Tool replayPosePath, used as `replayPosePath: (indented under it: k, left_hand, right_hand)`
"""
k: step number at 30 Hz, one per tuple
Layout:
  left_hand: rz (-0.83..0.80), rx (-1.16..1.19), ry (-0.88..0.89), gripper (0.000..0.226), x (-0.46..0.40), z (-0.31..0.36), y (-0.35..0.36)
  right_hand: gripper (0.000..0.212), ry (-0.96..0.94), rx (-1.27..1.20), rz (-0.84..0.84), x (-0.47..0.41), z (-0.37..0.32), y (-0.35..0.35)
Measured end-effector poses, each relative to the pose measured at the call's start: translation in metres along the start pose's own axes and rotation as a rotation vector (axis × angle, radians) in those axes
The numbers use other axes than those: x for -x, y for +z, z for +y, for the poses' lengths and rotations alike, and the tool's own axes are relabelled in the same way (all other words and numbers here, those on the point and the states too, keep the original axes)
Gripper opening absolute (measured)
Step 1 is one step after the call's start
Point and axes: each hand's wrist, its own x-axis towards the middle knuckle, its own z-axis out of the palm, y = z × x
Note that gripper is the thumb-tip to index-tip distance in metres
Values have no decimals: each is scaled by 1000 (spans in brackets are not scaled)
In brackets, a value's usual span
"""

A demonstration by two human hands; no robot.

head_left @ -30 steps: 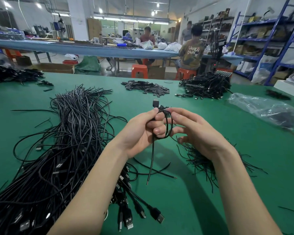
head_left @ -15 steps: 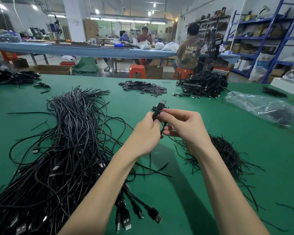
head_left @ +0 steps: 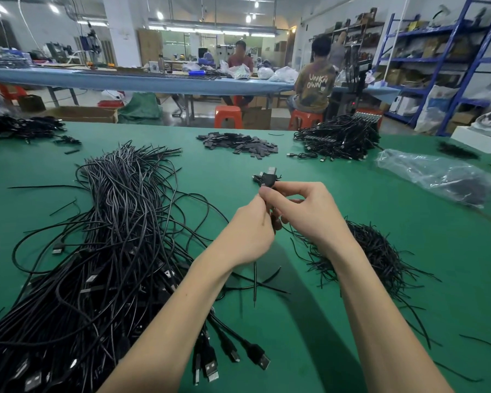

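Observation:
My left hand (head_left: 251, 232) and my right hand (head_left: 306, 212) meet above the green table (head_left: 338, 321), both closed around one coiled black USB cable (head_left: 267, 180). Its plug end sticks up past my fingertips, and a loose tail hangs below my left hand. My right thumb and forefinger pinch the bundle just under the plug. The coil itself is mostly hidden inside my fingers.
A big heap of loose black USB cables (head_left: 97, 251) fills the left. A pile of thin black ties (head_left: 377, 251) lies right of my hands. Farther off are flat black pieces (head_left: 238, 144), bundled cables (head_left: 338, 137) and a clear plastic bag (head_left: 437, 174). People sit at a far bench.
The open loop of cable seen a second ago has been gathered tight between my hands. The plug has tipped to the right, and the hanging tail is shorter.

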Motion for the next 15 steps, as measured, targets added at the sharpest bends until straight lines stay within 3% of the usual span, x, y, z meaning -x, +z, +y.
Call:
replayPosePath:
  k: [3, 10, 12, 15]
  left_hand:
    - [-11, 1, -14, 21, -2, -4, 3]
    - [-40, 869, -255, 17, -8, 3, 12]
    - [-13, 1008, -293, 15, -8, 3, 11]
    - [33, 1021, -296, 4, -8, 2, 10]
  right_hand:
    - [17, 4, 64, 50, -3, 3, -2]
    - [23, 33, 48, 47, -6, 11, -17]
    - [22, 43, -18, 1, -6, 16, -14]
    - [23, 73, -106, -7, -8, 18, -7]
